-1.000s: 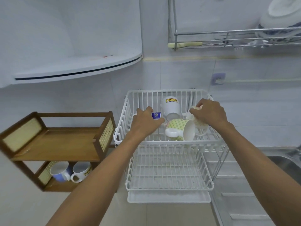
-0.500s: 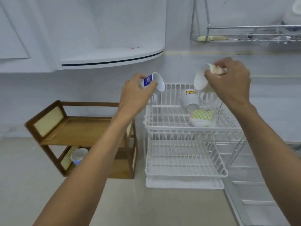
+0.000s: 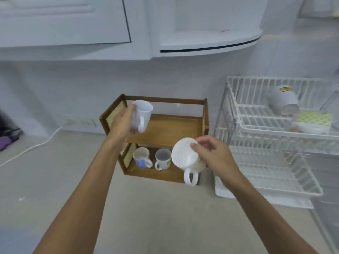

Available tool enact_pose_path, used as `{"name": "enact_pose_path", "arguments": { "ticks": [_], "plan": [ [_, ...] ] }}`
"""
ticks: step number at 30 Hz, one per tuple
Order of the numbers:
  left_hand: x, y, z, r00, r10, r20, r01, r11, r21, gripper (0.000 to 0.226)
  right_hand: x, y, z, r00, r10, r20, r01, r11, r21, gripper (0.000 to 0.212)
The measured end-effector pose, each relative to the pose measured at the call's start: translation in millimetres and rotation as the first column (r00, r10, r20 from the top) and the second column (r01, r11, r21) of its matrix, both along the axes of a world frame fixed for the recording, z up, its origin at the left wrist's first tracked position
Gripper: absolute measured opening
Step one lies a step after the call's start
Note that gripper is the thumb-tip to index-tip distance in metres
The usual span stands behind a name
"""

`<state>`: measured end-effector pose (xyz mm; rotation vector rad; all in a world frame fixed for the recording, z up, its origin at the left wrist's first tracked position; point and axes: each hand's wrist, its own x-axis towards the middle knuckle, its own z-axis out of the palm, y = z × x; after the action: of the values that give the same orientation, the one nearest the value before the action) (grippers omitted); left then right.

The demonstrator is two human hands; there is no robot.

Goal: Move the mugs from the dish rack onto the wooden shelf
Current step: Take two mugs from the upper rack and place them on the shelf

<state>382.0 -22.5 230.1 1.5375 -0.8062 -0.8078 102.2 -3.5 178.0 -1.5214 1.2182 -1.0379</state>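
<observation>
My left hand [image 3: 122, 123] grips a white mug [image 3: 142, 114], upright, above the left end of the wooden shelf's [image 3: 165, 130] top board. My right hand [image 3: 212, 154] holds a second white mug [image 3: 185, 158] tilted on its side, mouth toward me, handle hanging down, in front of the shelf's right end. On the shelf's lower board stand a blue mug [image 3: 141, 158] and a white mug with a yellow mark [image 3: 163, 159]. In the white dish rack's [image 3: 260, 125] top tier lie a white mug with a yellow label [image 3: 284, 101] and a green-dotted mug [image 3: 313, 121].
White wall cabinets [image 3: 73, 24] and a curved white ledge [image 3: 211, 41] hang above the counter. A white cable [image 3: 31, 147] runs across the counter at left from wall sockets. A drip tray [image 3: 266, 200] lies under the rack's lower tier.
Both hands have carried their mugs left from above the dish rack to the wooden shelf. The view has swung left, so the rack now sits at the right edge.
</observation>
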Motion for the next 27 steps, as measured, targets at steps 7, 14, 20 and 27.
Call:
{"name": "enact_pose_path", "arguments": {
  "ticks": [7, 14, 20, 27],
  "plan": [
    [52, -43, -36, 0.997, 0.027, -0.076, -0.021, 0.996, 0.082, 0.033, 38, -19, -114, 0.984, -0.17, 0.049, 0.143, 0.93, 0.338, 0.017],
    [74, -85, -54, 0.992, 0.084, -0.091, -0.072, 0.989, 0.132, 0.037, 69, -33, -186, 0.968, -0.25, 0.016, 0.227, 0.903, 0.365, 0.011],
    [86, -112, -62, 0.988, 0.146, -0.057, -0.136, 0.978, 0.159, 0.033, 84, -57, -210, 0.949, -0.314, -0.037, 0.305, 0.878, 0.369, 0.012],
    [100, -136, -65, 0.994, 0.102, -0.039, -0.092, 0.974, 0.207, 0.04, 99, -79, -227, 0.937, -0.346, -0.048, 0.337, 0.858, 0.387, 0.018]
  ]
}}
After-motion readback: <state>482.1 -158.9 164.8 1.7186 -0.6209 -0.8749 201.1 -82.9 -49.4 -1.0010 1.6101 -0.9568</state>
